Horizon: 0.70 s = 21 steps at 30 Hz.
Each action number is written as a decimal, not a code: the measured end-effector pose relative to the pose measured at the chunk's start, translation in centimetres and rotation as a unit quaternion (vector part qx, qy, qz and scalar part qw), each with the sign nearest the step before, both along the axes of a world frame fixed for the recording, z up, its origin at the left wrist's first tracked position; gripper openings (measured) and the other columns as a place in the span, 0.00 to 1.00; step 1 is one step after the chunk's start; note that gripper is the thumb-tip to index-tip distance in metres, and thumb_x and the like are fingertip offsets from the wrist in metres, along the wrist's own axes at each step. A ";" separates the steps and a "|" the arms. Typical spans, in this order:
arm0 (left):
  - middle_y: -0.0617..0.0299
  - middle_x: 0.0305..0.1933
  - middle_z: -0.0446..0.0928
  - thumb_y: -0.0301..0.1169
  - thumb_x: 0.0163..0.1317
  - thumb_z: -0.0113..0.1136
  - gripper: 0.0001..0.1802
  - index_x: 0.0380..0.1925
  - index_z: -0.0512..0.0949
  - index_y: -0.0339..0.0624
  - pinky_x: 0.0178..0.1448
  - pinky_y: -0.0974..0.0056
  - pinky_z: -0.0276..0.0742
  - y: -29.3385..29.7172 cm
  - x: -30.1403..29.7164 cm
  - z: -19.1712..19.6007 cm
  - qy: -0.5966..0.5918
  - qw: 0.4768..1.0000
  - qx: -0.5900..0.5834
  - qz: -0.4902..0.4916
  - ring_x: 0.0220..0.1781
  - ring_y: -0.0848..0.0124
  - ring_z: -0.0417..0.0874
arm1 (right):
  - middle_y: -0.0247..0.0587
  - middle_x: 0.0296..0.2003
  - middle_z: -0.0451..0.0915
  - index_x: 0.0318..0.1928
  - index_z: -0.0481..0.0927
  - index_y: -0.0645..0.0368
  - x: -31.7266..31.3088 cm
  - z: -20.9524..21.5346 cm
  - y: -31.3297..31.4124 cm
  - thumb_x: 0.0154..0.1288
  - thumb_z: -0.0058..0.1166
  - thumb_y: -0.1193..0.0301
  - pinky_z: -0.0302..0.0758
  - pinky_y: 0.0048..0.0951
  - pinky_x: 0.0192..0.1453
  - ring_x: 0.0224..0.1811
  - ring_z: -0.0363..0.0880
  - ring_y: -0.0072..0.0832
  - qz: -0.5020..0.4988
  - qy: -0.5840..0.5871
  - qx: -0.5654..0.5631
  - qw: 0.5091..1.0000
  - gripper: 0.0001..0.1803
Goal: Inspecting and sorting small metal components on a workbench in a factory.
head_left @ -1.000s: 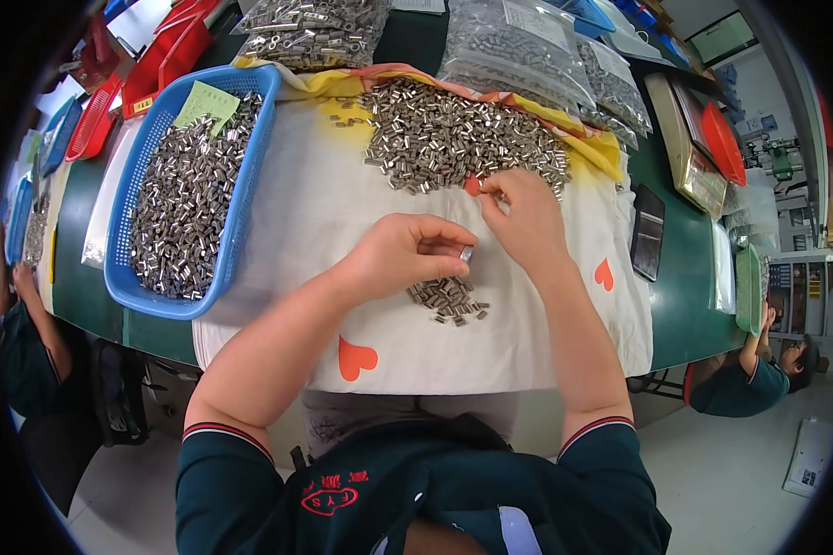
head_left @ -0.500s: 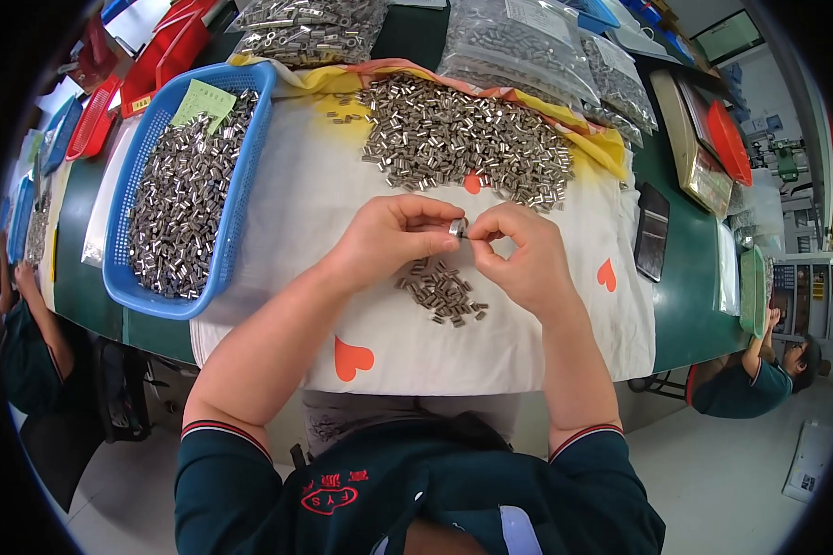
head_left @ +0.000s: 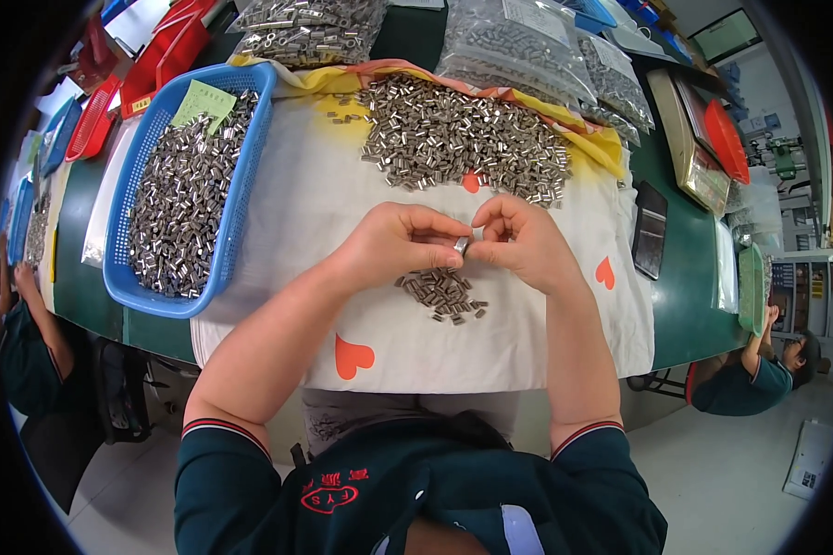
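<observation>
My left hand [head_left: 393, 242] pinches a small shiny metal cylinder [head_left: 461, 245] between thumb and fingers. From the other side my right hand [head_left: 522, 244] meets it, with the thumb against the piece and the fingers curled above. Fingertips hide part of the cylinder, so its ends do not show fully. Just below my hands a small pile of metal cylinders [head_left: 442, 296] lies on the white cloth [head_left: 453, 356]. Beyond my hands spreads a much larger heap of like cylinders [head_left: 467, 134].
At left stands a blue basket [head_left: 114, 250] full of cylinders, with a green paper slip [head_left: 204, 104] in it. Clear bags [head_left: 518, 46] of metal parts line the back. A dark phone [head_left: 651, 229] lies at right on the green table [head_left: 699, 305]. Other people sit either side.
My right hand's fingers have shifted up and curled over, the thumb now flatter against the piece. The cylinder sits tilted and slightly lower. The piles have not visibly changed.
</observation>
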<state>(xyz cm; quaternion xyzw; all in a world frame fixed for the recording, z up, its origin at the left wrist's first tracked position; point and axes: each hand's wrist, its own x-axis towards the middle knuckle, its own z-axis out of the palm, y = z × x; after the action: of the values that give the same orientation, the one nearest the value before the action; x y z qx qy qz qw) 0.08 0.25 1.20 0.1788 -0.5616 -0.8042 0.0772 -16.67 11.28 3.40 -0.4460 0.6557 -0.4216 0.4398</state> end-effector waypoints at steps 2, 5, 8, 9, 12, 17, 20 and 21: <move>0.62 0.33 0.78 0.23 0.49 0.62 0.16 0.41 0.76 0.33 0.40 0.75 0.74 0.6 -0.3 -0.2 -0.024 0.998 -0.062 -0.008 0.37 0.79 0.77 | 0.27 0.22 0.73 0.30 0.75 0.60 -0.7 0.0 -0.3 0.49 0.59 0.74 0.66 0.17 0.28 0.25 0.68 0.12 0.032 -0.016 0.013 0.999 0.08; 0.63 0.33 0.78 0.23 0.48 0.64 0.16 0.40 0.76 0.33 0.40 0.75 0.73 0.7 -0.3 -0.5 -0.012 0.990 -0.138 -0.031 0.35 0.80 0.76 | 0.31 0.24 0.76 0.32 0.77 0.61 -1.3 0.2 -2.1 0.50 0.57 0.71 0.68 0.19 0.32 0.27 0.73 0.16 -0.050 0.108 0.013 0.993 0.08; 0.64 0.33 0.78 0.24 0.49 0.63 0.15 0.39 0.76 0.34 0.40 0.75 0.73 0.3 0.1 -0.5 0.005 0.997 -0.074 -0.023 0.34 0.80 0.76 | 0.42 0.23 0.77 0.27 0.77 0.61 0.5 -0.8 -4.5 0.50 0.56 0.66 0.71 0.30 0.31 0.26 0.76 0.32 -0.078 0.339 0.021 0.937 0.10; 0.64 0.33 0.78 0.24 0.49 0.63 0.15 0.39 0.76 0.34 0.40 0.75 0.73 0.1 0.1 -0.5 0.006 0.997 -0.075 -0.022 0.34 0.80 0.76 | 0.46 0.23 0.77 0.24 0.77 0.60 0.7 -1.5 -5.0 0.49 0.54 0.67 0.71 0.36 0.33 0.27 0.76 0.40 -0.080 0.403 0.012 0.912 0.09; 0.64 0.35 0.77 0.23 0.51 0.60 0.14 0.40 0.75 0.35 0.40 0.75 0.73 -0.3 0.1 -0.6 0.010 1.000 -0.012 -0.013 0.35 0.80 0.76 | 0.44 0.23 0.77 0.23 0.76 0.60 0.9 -2.4 -5.1 0.47 0.53 0.70 0.71 0.36 0.32 0.26 0.75 0.39 -0.089 0.485 -0.020 0.870 0.06; 0.63 0.38 0.77 0.22 0.54 0.57 0.16 0.45 0.72 0.35 0.41 0.74 0.73 -0.6 0.1 -0.5 0.038 0.995 0.072 0.057 0.36 0.79 0.77 | 0.43 0.22 0.75 0.23 0.75 0.60 0.8 -1.5 -3.3 0.45 0.52 0.74 0.71 0.34 0.32 0.25 0.74 0.37 -0.053 0.463 -0.016 0.885 0.03; 0.62 0.38 0.77 0.22 0.54 0.57 0.16 0.45 0.72 0.35 0.41 0.74 0.73 -0.4 0.0 -1.0 0.040 0.993 0.045 0.097 0.37 0.78 0.77 | 0.36 0.19 0.73 0.24 0.74 0.61 0.9 0.0 -1.6 0.46 0.52 0.75 0.70 0.26 0.30 0.23 0.72 0.26 -0.057 0.292 -0.021 0.954 0.03; 0.62 0.38 0.77 0.22 0.54 0.57 0.16 0.45 0.72 0.35 0.41 0.74 0.73 -0.3 -0.1 -1.0 0.039 0.994 0.046 0.096 0.37 0.78 0.77 | 0.32 0.18 0.72 0.24 0.74 0.61 0.9 0.2 -1.0 0.47 0.53 0.76 0.69 0.22 0.29 0.23 0.70 0.20 -0.086 0.144 -0.045 0.985 0.03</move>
<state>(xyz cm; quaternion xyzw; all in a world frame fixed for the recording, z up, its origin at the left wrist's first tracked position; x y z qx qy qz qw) -0.03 -0.10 0.19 0.2037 -0.5007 -0.8244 0.1678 -15.79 10.24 3.58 -0.4637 0.7284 -0.4181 0.2820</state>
